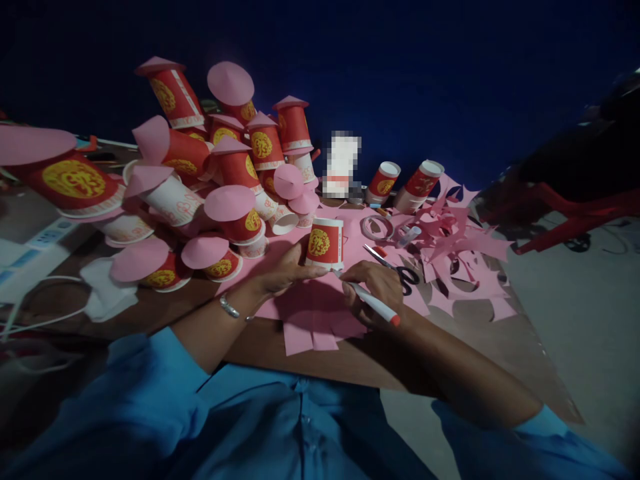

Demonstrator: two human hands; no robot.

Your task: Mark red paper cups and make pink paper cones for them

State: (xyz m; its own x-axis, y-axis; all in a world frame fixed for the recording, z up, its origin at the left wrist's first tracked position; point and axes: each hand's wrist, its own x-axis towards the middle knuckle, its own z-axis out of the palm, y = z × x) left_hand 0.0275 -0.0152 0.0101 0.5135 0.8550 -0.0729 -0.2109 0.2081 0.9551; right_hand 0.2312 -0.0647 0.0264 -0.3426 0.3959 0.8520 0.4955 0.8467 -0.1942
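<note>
My left hand (pixel 285 270) is closed round a red and white paper cup (pixel 325 243) with a gold emblem, standing over pink paper. A white marker (pixel 373 303) with a red end is gripped in my right hand (pixel 373 287). Its tip meets the pink paper area by the cup's lower edge; whether it touches the cup I cannot tell. Pink paper sheets (pixel 310 333) lie under both hands. Just right of my right hand rest scissors (pixel 407 277) with black handles.
Several cups with pink paper cones (pixel 235 163) are piled at the left. Two more cups (pixel 384 181) stand at the back. A tape roll (pixel 376 228), a glue stick (pixel 409 235) and cut pink scraps (pixel 450 247) lie on the right. A red chair (pixel 565 213) stands beyond the table edge.
</note>
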